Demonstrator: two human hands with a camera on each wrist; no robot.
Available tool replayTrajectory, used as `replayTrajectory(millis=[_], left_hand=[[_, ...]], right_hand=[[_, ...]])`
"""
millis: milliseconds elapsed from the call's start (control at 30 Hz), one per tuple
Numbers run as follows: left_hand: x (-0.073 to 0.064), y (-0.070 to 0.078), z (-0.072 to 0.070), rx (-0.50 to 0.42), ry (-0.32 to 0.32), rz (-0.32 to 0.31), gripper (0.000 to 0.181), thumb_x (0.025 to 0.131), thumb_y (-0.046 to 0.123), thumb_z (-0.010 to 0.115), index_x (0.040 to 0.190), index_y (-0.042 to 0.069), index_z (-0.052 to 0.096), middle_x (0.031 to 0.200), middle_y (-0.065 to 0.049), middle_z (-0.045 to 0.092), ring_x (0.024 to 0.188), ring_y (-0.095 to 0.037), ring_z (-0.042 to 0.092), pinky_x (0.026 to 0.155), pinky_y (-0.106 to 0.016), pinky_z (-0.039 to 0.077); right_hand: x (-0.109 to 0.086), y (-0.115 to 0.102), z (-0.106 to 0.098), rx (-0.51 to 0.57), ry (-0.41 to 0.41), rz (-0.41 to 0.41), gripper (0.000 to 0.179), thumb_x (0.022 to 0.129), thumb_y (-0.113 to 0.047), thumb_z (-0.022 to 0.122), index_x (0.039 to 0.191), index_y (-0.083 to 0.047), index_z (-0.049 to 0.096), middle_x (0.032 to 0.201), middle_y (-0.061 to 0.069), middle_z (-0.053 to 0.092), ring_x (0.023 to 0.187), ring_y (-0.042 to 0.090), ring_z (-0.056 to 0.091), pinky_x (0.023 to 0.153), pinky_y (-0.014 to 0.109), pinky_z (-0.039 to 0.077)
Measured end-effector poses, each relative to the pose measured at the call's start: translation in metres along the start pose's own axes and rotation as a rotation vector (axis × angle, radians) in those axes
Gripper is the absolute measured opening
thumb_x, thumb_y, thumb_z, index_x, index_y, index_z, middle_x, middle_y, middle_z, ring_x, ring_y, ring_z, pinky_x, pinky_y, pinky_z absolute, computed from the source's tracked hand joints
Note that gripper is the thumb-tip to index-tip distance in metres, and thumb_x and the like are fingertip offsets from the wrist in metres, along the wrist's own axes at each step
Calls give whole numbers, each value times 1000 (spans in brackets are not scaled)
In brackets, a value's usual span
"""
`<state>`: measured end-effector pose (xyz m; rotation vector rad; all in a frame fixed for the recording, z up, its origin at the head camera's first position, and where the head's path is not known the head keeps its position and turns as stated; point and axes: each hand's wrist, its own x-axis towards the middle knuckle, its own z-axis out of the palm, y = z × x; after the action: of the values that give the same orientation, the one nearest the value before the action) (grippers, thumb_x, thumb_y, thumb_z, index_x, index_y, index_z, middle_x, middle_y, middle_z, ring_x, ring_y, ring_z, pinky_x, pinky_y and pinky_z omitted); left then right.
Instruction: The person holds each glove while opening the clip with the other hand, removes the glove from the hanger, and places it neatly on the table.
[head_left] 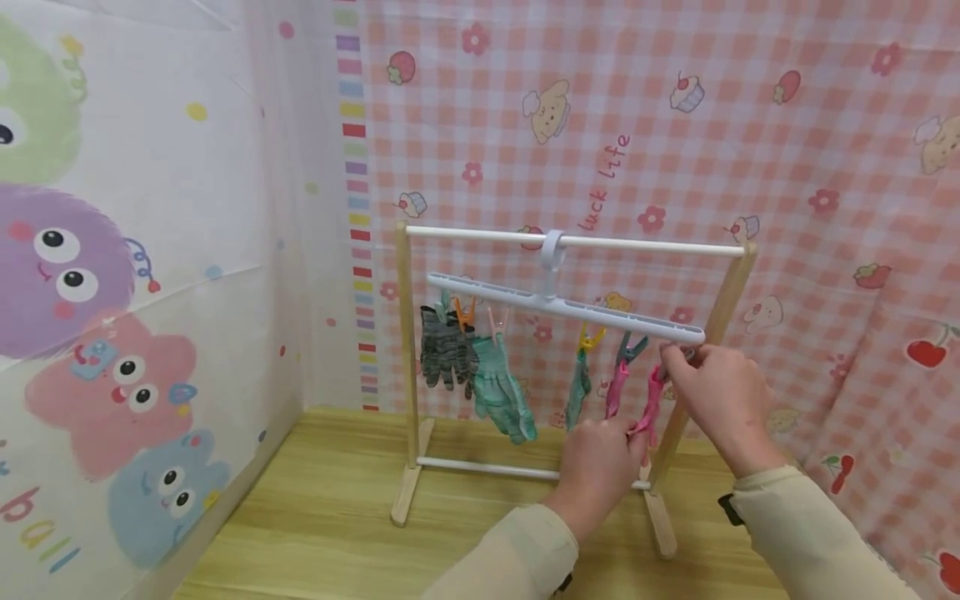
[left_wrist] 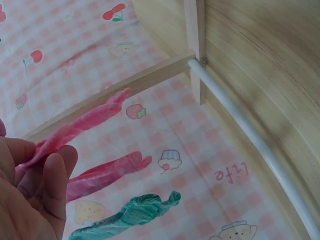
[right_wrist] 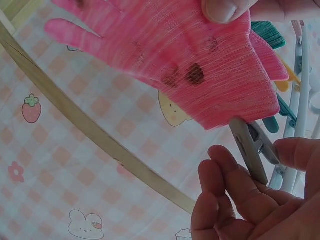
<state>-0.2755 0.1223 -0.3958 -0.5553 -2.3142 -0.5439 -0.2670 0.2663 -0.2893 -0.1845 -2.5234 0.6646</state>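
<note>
A pink knit glove (head_left: 652,406) with dark stains hangs below the right end of a white hanger (head_left: 495,289). My left hand (head_left: 600,458) pinches this glove (left_wrist: 82,124) between thumb and fingers. At the hanger's end, my right hand (head_left: 723,404) holds a grey clothespin (right_wrist: 248,150) between thumb and fingers. The clothespin's tip meets the edge of the glove's cuff (right_wrist: 242,110) in the right wrist view. Just left of it, a second pink glove (head_left: 617,387) hangs from a dark teal clothespin (head_left: 632,347).
A wooden rack (head_left: 407,342) with a white top rail (head_left: 472,236) carries the tilted hanger by its hook (head_left: 552,250). Farther left hang a green glove (head_left: 577,392), a mint glove (head_left: 498,387) and a grey glove (head_left: 444,346). Patterned cloth (head_left: 465,108) stands behind.
</note>
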Motion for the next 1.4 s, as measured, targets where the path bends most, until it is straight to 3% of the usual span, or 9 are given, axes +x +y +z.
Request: replayTrajectory(millis=[300,567,767,900,1000,1100,1267,1400], left_hand=[[-2,2,-4,-11,-33,-18,20,101,37,73,86,29,83,68,13,75,60,-3,68,50,-18,45],[-5,0,-4,-51,-9,-4,21,97,33,77,77,27,81,65,12,74,59,-5,69,49,-18,45],[-6,1,-5,-110,-62,-21,23,99,33,75,78,27,81,65,14,72,56,0,62,48,-16,39],[-9,2,-6,-66,-160,-43,26,100,36,74,75,29,81,65,16,72,55,1,58,47,-16,36],[-14,2,-6,-28,-253,-59,26,101,39,72,79,32,82,62,17,71,53,2,58,46,-16,38],[-19,1,-5,-28,-305,-64,26,102,41,72,80,33,83,60,18,68,51,3,55,46,-16,39],[-25,-4,-2,-15,-268,-1,30,100,39,75,71,33,80,61,20,70,53,4,58,49,-17,42],[-31,-8,-3,-27,-267,21,23,99,38,76,77,33,84,64,21,72,52,8,53,49,-14,38]], right_hand=[[0,-3,-2,-6,18,9,59,106,-52,46,66,-13,65,48,-1,46,45,18,37,40,30,27],[0,-5,-3,-1,52,-4,55,106,-41,44,59,-13,49,47,-1,40,45,17,33,41,30,25],[1,-5,-1,-4,80,-1,54,107,-36,41,57,-15,43,47,-2,38,45,17,33,41,30,25],[1,-5,-1,10,86,14,55,106,-36,41,56,-14,46,47,0,44,44,19,37,41,31,25],[1,-4,-2,32,88,10,56,107,-37,43,60,-12,58,49,1,54,42,20,41,39,31,26],[1,-4,-3,43,91,0,52,105,-42,46,70,-12,70,54,2,63,43,19,43,38,31,27],[1,-2,-3,46,87,-8,48,103,-50,50,81,-14,73,61,2,69,46,19,44,39,31,28],[0,-2,-3,42,71,-2,51,104,-55,50,87,-12,72,64,4,68,49,19,45,41,31,30]])
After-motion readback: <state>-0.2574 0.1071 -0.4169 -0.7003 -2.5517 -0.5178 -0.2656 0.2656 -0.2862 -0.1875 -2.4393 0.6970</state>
